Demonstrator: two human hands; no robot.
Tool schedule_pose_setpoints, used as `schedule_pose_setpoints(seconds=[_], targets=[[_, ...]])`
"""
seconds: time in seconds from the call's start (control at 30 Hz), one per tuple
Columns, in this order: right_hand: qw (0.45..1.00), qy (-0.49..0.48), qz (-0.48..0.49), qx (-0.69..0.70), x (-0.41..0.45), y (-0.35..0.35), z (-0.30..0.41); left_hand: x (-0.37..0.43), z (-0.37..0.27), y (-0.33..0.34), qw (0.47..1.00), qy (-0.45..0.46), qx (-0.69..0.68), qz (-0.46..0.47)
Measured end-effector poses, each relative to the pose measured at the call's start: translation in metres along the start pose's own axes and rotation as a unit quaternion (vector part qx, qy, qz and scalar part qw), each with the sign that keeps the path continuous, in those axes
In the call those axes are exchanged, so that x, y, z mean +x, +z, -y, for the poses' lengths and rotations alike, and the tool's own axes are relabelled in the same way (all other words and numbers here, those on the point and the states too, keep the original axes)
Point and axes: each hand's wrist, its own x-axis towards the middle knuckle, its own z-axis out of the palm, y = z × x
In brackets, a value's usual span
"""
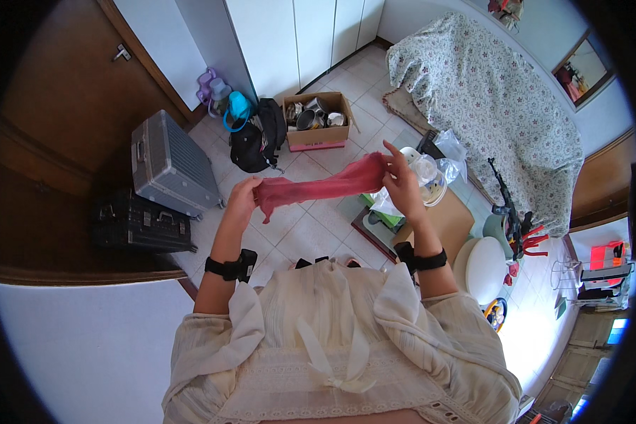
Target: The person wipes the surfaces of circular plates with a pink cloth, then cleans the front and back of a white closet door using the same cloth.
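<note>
A red cloth (323, 185) is stretched sideways in the air between my two hands, above the tiled floor. At its left end, my left hand (244, 196) pinches the fabric between thumb and fingers. The right end of the cloth is gripped by my right hand (401, 183), whose index finger points up and away. The cloth is bunched and narrow in the middle, with a loose corner hanging down near my left hand. Black straps with small devices go round both wrists.
An open cardboard box (318, 135) with metal pots stands ahead, beside a black backpack (252, 143). Suitcases (175, 164) are at the left. Plastic bags (450, 153), a white round stool (485, 270) and a toy rifle (506, 201) lie to the right, near furniture under a floral sheet (471, 90).
</note>
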Motion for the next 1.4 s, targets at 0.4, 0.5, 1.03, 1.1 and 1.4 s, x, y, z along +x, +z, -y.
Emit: schedule_pose_setpoints(seconds=[0.4, 0.5, 1.03, 1.1, 1.4], targets=[[0.994, 0.056, 0.032, -0.091, -0.006, -0.018, -0.002, 0.014, -0.008, 0.017, 0.989, -0.018, -0.126, 0.077], [0.997, -0.032, -0.004, -0.076, -0.008, -0.021, 0.0, 0.014, -0.009, 0.013, 0.974, -0.138, -0.104, 0.144], [0.988, 0.054, -0.131, -0.069, -0.014, -0.014, -0.007, 0.01, 0.013, 0.012, 0.989, 0.134, -0.065, -0.015], [0.986, 0.047, -0.136, -0.089, -0.014, -0.012, -0.011, 0.007, 0.01, 0.014, 0.982, 0.182, -0.048, -0.021], [0.997, 0.026, -0.046, 0.049, -0.01, -0.008, -0.02, -0.003, 0.0, 0.015, 0.98, 0.199, -0.027, 0.003]])
